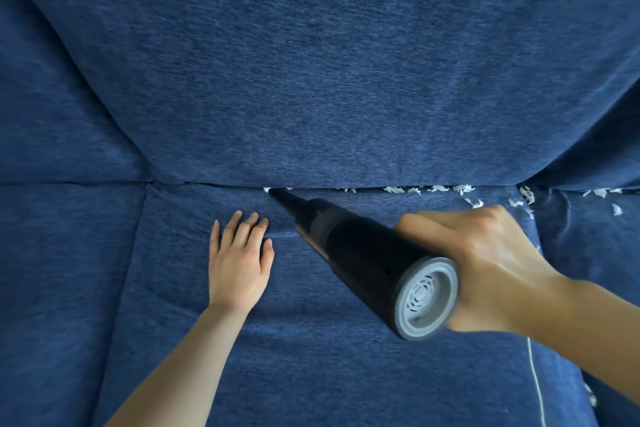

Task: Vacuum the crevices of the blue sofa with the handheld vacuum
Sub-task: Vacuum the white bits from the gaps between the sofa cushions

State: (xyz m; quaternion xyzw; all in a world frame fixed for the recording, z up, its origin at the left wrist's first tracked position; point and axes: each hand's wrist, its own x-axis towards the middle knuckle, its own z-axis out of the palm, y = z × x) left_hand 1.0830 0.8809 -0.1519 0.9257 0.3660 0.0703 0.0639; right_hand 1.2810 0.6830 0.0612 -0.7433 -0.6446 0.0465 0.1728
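One relation governs the coming move: the remaining white paper-like shreds [433, 189] lie to the right of the nozzle tip, strung along the rear crevice [346, 188] where the seat cushion meets the backrest of the blue woven-fabric sofa [311, 80].

The black cylindrical handheld vacuum with a grey vented end cap [363, 253] is held in the right hand [485, 263], whose fingers are curled round the body near the cap. The long axis of the vacuum runs diagonally, from the cap at lower right up and left to the tapered nozzle. The nozzle tip sits at the crevice line, touching or just entering it; the exact depth cannot be told.

The left hand [239, 253] lies flat on the seat cushion [207, 340], fingers straight and close together, holding nothing. It rests just left of the nozzle and appears to press the cushion down to widen the gap.

The crevice section left of the tip shows no shreds. The section right of the tip is littered as far as the cushion corner, with more loose pieces on the adjoining cushion [588, 253] beyond.

Judgement: the next stroke should draw the tip rightward along the crevice, toward the holding hand. The right hand is nearer the debris, so the diagonal axis will probably need to steepen as the tip travels.
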